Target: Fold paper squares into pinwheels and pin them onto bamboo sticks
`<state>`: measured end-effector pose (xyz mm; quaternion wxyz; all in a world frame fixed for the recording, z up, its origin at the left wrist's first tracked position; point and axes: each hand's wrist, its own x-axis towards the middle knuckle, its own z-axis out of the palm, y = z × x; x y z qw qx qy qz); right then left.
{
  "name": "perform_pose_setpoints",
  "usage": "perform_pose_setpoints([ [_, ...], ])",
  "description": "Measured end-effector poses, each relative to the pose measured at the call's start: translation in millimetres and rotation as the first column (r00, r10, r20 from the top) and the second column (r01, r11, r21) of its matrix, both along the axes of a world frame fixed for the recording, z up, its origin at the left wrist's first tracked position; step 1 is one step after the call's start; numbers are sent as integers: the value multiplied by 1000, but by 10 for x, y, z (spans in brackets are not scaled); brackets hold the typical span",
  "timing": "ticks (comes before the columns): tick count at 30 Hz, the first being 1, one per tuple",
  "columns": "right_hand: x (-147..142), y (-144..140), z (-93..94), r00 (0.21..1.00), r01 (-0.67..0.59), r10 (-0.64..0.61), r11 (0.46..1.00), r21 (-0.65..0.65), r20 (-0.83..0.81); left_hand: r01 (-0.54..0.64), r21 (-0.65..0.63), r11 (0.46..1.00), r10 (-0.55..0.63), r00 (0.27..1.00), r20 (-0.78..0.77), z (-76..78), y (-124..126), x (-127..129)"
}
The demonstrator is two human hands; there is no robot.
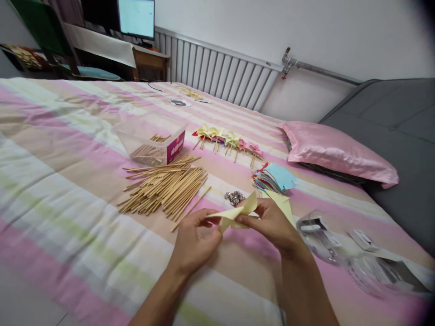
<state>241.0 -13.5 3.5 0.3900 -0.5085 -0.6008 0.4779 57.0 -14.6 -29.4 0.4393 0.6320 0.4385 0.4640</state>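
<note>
Here, your left hand (pixel 195 237) and right hand (pixel 270 224) both pinch the yellow paper (pixel 236 213); it looks light, limp and easily creased, so grip its edges gently.

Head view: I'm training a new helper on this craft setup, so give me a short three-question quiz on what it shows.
1. True or false: both hands hold the yellow paper piece.
2. What lies heaped just beside the clear plastic box? A) wooden sticks B) scissors C) buttons
3. Fill in: the finished pinwheels lie in a row between the box and the pink ____.

Key
1. True: the left hand and right hand both pinch it with their fingers.
2. A: the wooden sticks.
3. pillow.
</note>
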Motion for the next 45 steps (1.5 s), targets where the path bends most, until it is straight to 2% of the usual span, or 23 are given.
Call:
perform_pose_setpoints([
  [2, 82, -14, 27, 998, 26, -27, 999, -21, -57, -108, 104, 989, 119, 988, -101, -32, 25, -28],
  [4, 149, -26, 49, 995, 41, -42, 999, -14, -94, -208, 254, 945, 265, 940, -214, -94, 56, -36],
  [6, 189, -35, 61, 993, 31, -32, 999, -10, -110, -231, 390, 891, 365, 876, -315, -178, 89, -20],
  [8, 201, -40, 67, 994, -6, 3, 1000, -23, -106, -203, 446, 872, 406, 808, -426, -270, 118, 12],
  [13, 179, -51, 80, 992, -80, 75, 996, -50, -104, -150, 382, 912, 388, 624, -678, -389, 139, 85],
  [16, 179, -58, 93, 990, -85, 79, 995, -50, -120, -127, 338, 932, 347, 575, -741, -357, 118, 96],
  [19, 197, -65, 113, 987, -88, 80, 995, -52, -139, -107, 290, 951, 299, 558, -774, -299, 94, 86],
  [21, 215, -70, 129, 987, -89, 83, 995, -44, -137, -110, 272, 956, 285, 564, -775, -266, 81, 77],
  [23, 234, -75, 140, 987, -92, 87, 995, -31, -133, -140, 267, 953, 296, 600, -743, -240, 72, 74],
  [25, 250, -79, 144, 987, -86, 86, 996, 0, -137, -169, 236, 957, 286, 700, -654, -216, 63, 80],
  [28, 267, -79, 134, 985, -40, 54, 996, 86, -166, -119, 134, 984, 165, 893, -418, -172, 43, 101],
  [31, 272, -67, 112, 978, 12, 34, 976, 218, -204, -10, 75, 997, 24, 980, -195, -120, 17, 120],
  [34, 250, -43, 87, 964, 43, 51, 939, 342, -261, 84, 38, 996, -82, 995, -61, -84, -8, 121],
  [37, 189, -17, 71, 947, 67, 65, 919, 389, -316, 146, 13, 989, -146, 989, 13, -75, -28, 103],
  [45, -16, 22, 28, 908, 72, 120, 898, 433, -401, 150, 55, 987, -151, 988, 16, -46, -50, 53],
])
